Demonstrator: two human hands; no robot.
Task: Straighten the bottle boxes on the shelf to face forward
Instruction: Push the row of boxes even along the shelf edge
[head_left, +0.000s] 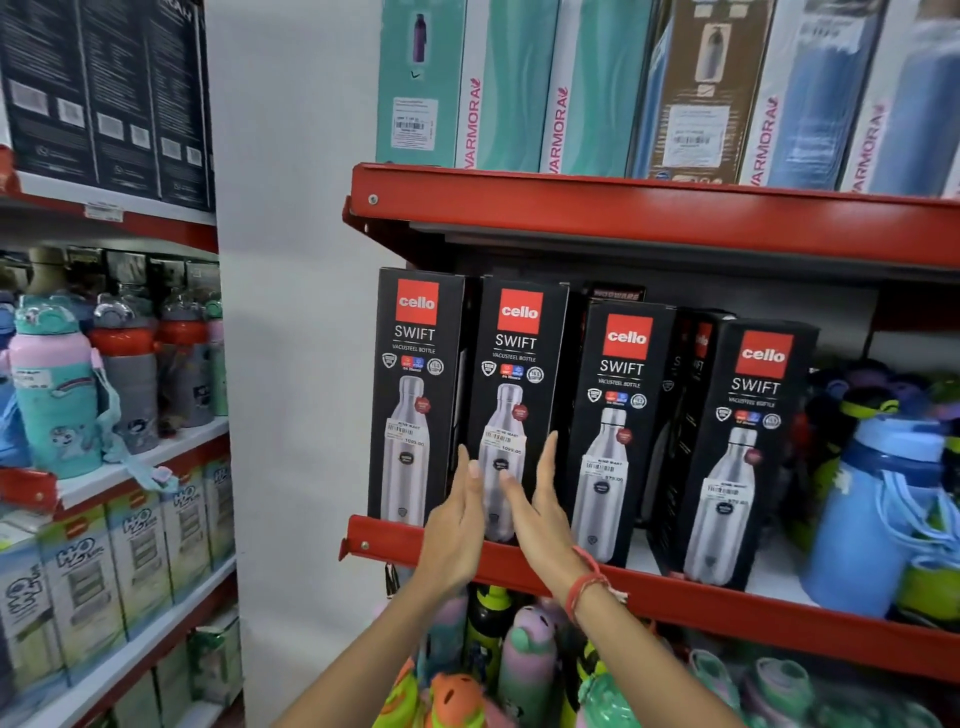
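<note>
Several black bottle boxes with a red logo and a steel bottle picture stand upright on the red middle shelf (727, 603). The leftmost box (415, 364) and the second box (519, 358) face forward, close together. The third box (618, 415) and the fourth box (748, 441) stand further right, with other boxes turned sideways behind them. My left hand (457, 525) and my right hand (545, 509) are raised flat, fingers straight, on either side of the second box's lower part. Whether they touch it I cannot tell. A red thread circles my right wrist.
Teal, brown and blue tall boxes (691, 88) fill the upper red shelf (623, 208). A blue bottle (872, 514) and other loose bottles sit right of the black boxes. Colourful bottles (524, 660) stand below. A white pillar (296, 312) separates a left rack with kids' bottles (57, 395).
</note>
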